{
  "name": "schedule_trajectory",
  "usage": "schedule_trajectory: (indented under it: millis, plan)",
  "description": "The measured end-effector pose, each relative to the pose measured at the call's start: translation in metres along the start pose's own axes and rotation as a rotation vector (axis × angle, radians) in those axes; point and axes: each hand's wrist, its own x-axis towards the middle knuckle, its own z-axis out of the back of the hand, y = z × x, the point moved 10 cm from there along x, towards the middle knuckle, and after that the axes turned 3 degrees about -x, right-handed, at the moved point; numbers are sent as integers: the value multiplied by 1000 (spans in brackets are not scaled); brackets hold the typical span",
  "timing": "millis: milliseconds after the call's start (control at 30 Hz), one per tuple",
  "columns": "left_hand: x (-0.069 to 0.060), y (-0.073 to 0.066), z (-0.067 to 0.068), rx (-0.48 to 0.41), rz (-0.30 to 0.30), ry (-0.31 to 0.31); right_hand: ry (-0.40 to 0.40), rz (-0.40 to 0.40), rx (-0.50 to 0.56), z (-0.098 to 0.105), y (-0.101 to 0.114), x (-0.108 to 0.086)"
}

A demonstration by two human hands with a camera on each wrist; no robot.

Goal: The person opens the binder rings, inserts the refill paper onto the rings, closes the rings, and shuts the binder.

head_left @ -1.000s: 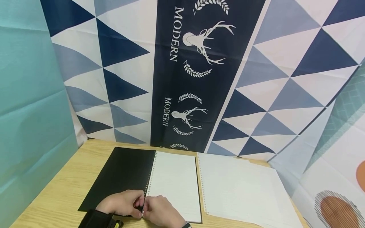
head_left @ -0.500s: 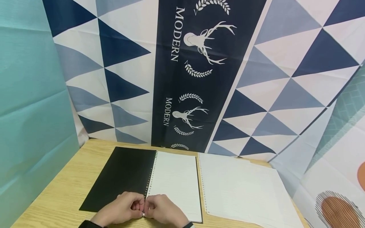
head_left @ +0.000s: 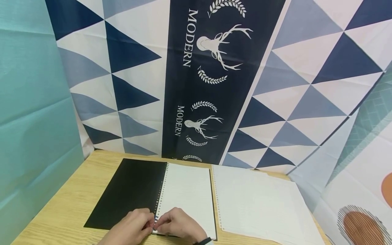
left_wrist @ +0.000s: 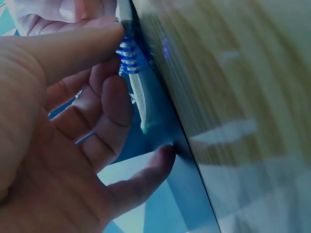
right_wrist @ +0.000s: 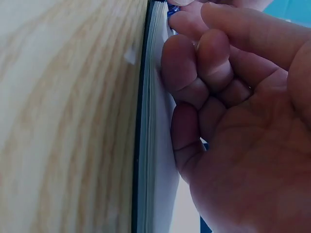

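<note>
An open loose-leaf notebook lies on the table, its black cover (head_left: pixel 134 190) on the left and white lined pages (head_left: pixel 190 194) on the right. At the near end of its spine, a blue binding coil (left_wrist: pixel 128 60) shows beside the fingers. My left hand (head_left: pixel 131 226) pinches the coil there between thumb and fingers. Opposite it, my right hand (head_left: pixel 182 223) pinches at the same spot from the page side, its other fingers (right_wrist: pixel 180 63) curled against the page stack. The exact contact at the fingertips is partly hidden.
Loose punched white sheets (head_left: pixel 260 200) lie overlapping to the right of the notebook, reaching the table's right edge. The wooden table (head_left: pixel 73 194) meets a patterned cloth (head_left: pixel 137 78) behind and a teal cloth (head_left: pixel 36 112) at left.
My left hand has shifted slightly down toward the near edge, and its dark wristband has left the head view. My right hand has turned a little; blue coil now shows between the hands.
</note>
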Motion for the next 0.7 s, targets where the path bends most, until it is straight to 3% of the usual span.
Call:
schedule_trajectory:
  millis: [400, 700]
  plan:
    - [3, -3, 2, 38, -14, -24, 23, 13, 26, 1, -1, -3]
    - [1, 4, 0, 21, 32, -12, 36, 9, 49, -3, -6, -2]
